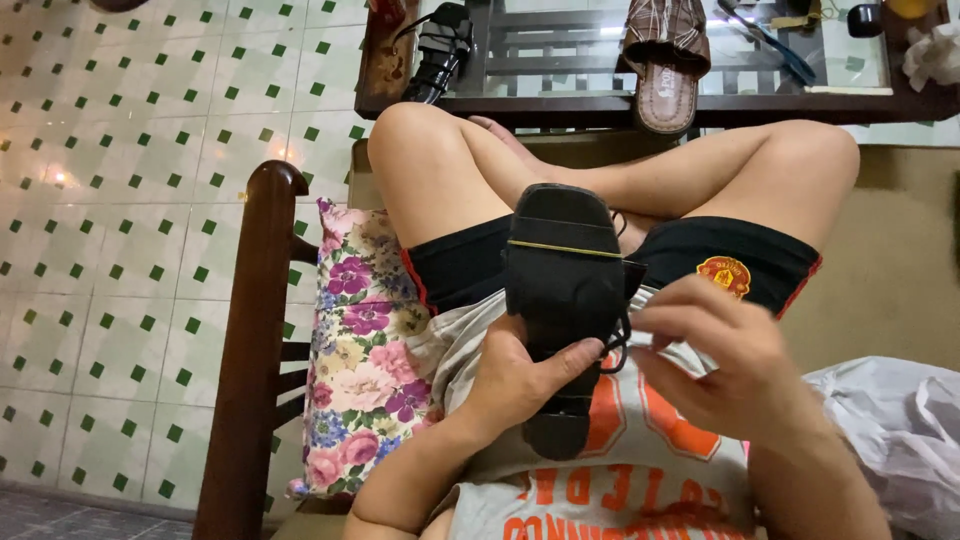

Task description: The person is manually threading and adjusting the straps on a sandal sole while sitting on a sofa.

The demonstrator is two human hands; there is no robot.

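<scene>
— Where's the sandal [563, 300]?
— Sole up over my lap — left hand [520, 375] clamps its heel, right hand [715, 350] pinches the strap [618, 345]. I judge strap work is underway; next needs a steady pull.

The sandal [562, 290] is black, with a thin yellowish line across its sole. The shorts [720, 262] are black with red edging and a red and yellow badge. The shirt [620, 470] is grey with orange lettering. The cushion [360, 350] carries pink, purple and cream flowers. The floor tiles [130, 200] are white with small green squares. The chair frame [250, 350] is dark reddish brown.
</scene>
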